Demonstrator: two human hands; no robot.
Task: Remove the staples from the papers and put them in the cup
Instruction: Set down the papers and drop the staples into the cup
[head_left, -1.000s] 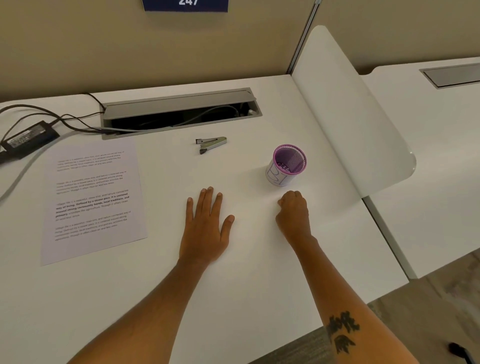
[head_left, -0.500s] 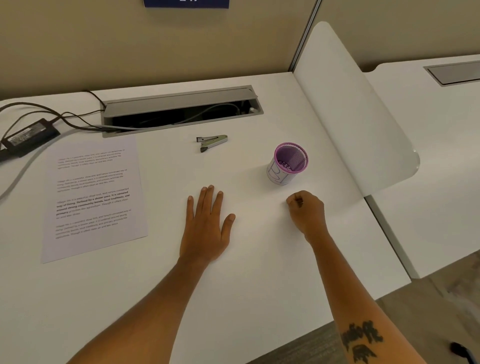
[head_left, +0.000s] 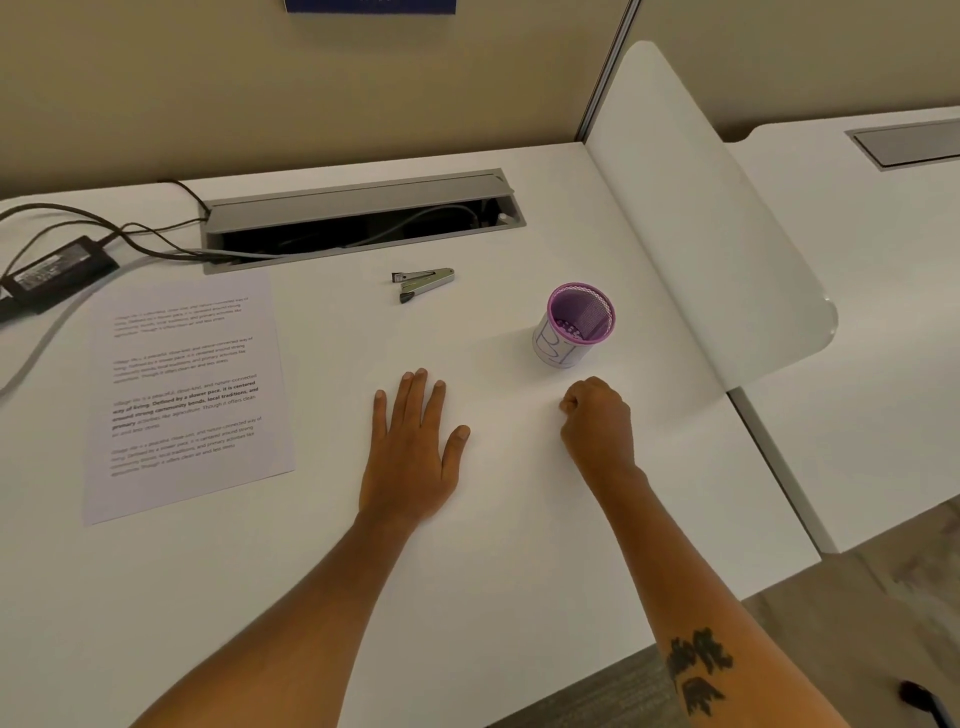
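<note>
A printed sheet of paper (head_left: 187, 395) lies flat at the left of the white desk (head_left: 519, 545). A metal staple remover (head_left: 423, 283) rests near the back, beside the cable tray. The purple mesh cup (head_left: 576, 325) stands upright right of centre. My left hand (head_left: 413, 452) lies flat, palm down, fingers spread, holding nothing. My right hand (head_left: 597, 421) is curled into a fist on the desk just in front of the cup, not touching it. Whether anything small sits between its fingers is hidden.
An open grey cable tray (head_left: 358, 218) runs along the back. A black power adapter (head_left: 57, 270) and cables lie at the far left. A white divider panel (head_left: 701, 218) stands at the right, with a second desk (head_left: 883, 312) beyond it.
My right fist lifted slightly toward the cup, then settled back down in front of it. The left hand stayed flat in place.
</note>
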